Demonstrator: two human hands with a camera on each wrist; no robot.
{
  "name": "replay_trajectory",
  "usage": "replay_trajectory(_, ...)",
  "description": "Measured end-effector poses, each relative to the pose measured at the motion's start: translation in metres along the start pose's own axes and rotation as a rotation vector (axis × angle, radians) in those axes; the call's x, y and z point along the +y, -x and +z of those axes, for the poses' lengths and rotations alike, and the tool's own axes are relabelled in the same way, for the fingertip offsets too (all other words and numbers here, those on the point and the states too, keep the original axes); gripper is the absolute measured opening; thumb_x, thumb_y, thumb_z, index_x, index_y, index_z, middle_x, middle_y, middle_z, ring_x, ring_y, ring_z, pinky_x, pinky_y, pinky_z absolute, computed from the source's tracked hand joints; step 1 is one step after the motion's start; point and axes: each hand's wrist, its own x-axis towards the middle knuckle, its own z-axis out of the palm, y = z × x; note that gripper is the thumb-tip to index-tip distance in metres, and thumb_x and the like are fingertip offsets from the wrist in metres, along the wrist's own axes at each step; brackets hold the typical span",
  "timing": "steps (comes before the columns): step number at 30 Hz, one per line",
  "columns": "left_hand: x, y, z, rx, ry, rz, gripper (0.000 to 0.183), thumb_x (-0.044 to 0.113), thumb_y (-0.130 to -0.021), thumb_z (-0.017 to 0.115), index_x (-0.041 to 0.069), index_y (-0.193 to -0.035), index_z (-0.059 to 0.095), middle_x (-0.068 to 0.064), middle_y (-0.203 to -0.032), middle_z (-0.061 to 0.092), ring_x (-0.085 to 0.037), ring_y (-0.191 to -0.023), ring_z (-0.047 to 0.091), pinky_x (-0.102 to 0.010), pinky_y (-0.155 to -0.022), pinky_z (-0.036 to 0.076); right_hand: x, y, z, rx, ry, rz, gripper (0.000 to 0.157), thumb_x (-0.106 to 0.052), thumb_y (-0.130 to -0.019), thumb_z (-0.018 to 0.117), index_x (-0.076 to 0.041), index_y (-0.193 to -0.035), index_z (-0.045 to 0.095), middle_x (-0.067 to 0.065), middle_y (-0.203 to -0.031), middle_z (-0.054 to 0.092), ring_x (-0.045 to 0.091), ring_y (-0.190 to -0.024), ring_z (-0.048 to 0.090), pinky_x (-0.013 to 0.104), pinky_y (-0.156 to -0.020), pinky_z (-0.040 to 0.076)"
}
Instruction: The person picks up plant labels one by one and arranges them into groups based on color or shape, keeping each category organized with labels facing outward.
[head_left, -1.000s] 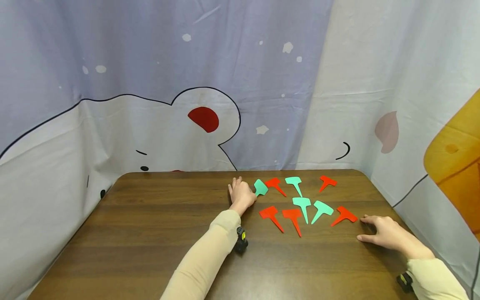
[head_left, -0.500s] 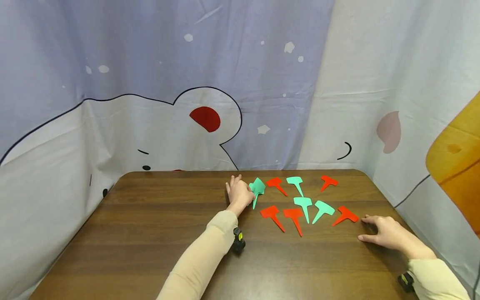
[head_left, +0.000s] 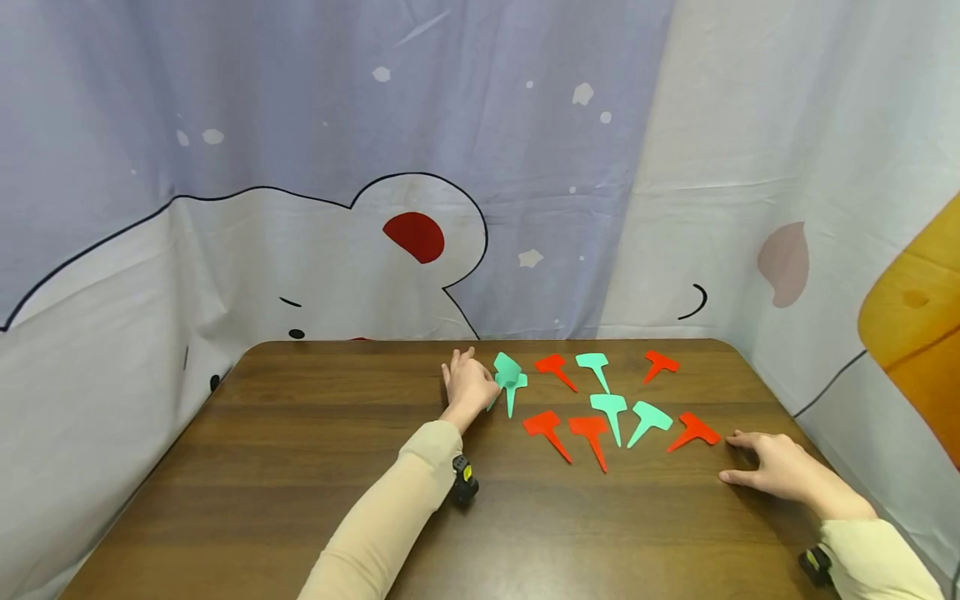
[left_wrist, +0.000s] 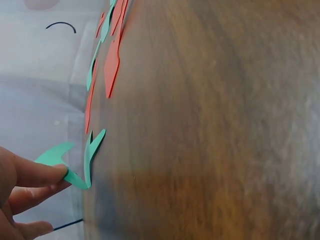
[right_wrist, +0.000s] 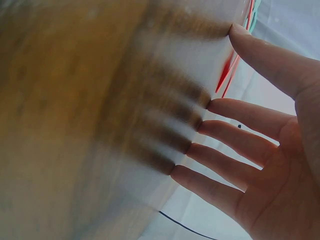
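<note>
My left hand pinches a green T-shaped plant label between thumb and finger, its wide head raised. In the left wrist view, this held label slants close by a second green plant label on the table. That second label is partly covered by the held one in the head view. My right hand rests at the table's right side, fingers spread and fingertips on the wood, holding nothing. Beside its fingertips lies a red plant label.
Several more red and green plant labels lie loosely to the right of my left hand, among them a green one and a red one. Behind the wooden table hangs a printed curtain.
My left hand has moved left with the pinched green plant label, and another green label has come into sight beneath it. My right hand has stayed in place.
</note>
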Motion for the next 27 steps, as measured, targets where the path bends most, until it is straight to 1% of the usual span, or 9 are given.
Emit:
replay_trajectory(2, -0.001, 0.0, -0.002, 0.0, -0.006, 0.002, 0.028, 0.001, -0.072, 0.061, 0.013, -0.047, 0.064, -0.008, -0.147, 0.043, -0.032, -0.145, 0.022, -0.056, -0.117, 0.009, 0.001, 0.0, 0.0, -0.003, 0.001, 0.002, 0.068, -0.043, -0.069, 0.08, 0.011, -0.106, 0.066, 0.036, -0.109, 0.062, 0.051, -0.098, 0.06, 0.058, -0.081, 0.049)
replay_trajectory(7, -0.004, 0.001, -0.009, 0.005, -0.006, 0.009, 0.03, -0.001, -0.073, 0.06, 0.011, -0.046, 0.062, -0.009, -0.148, 0.042, -0.034, -0.144, 0.022, -0.057, -0.117, 0.009, 0.0, 0.001, 0.0, -0.002, -0.001, 0.008, 0.067, -0.043, -0.069, 0.08, 0.011, -0.106, 0.066, 0.035, -0.109, 0.062, 0.051, -0.099, 0.06, 0.058, -0.081, 0.049)
replay_trajectory(11, -0.007, 0.0, -0.014, 0.007, -0.01, -0.002, 0.031, -0.001, -0.074, 0.059, 0.011, -0.046, 0.061, -0.009, -0.149, 0.041, -0.033, -0.145, 0.02, -0.057, -0.117, 0.008, -0.001, 0.0, 0.0, 0.0, 0.001, 0.006, 0.066, -0.042, -0.069, 0.08, 0.011, -0.106, 0.066, 0.035, -0.109, 0.062, 0.051, -0.099, 0.06, 0.058, -0.081, 0.049)
replay_trajectory(19, -0.019, 0.002, -0.023, 0.022, 0.002, -0.008, 0.028, 0.0, -0.074, 0.06, 0.01, -0.047, 0.062, -0.011, -0.148, 0.042, -0.033, -0.145, 0.019, -0.057, -0.117, 0.006, -0.002, 0.0, -0.001, -0.01, 0.003, 0.017, 0.067, -0.043, -0.069, 0.08, 0.011, -0.107, 0.066, 0.035, -0.109, 0.062, 0.051, -0.099, 0.06, 0.058, -0.081, 0.049)
replay_trajectory(27, -0.032, 0.003, -0.036, 0.03, -0.014, -0.026, 0.028, 0.0, -0.073, 0.059, 0.01, -0.047, 0.061, -0.013, -0.148, 0.041, -0.034, -0.145, 0.018, -0.058, -0.116, 0.006, -0.001, 0.0, 0.0, -0.004, 0.007, 0.006, 0.066, -0.042, -0.069, 0.08, 0.011, -0.106, 0.066, 0.035, -0.109, 0.062, 0.051, -0.098, 0.06, 0.058, -0.081, 0.049)
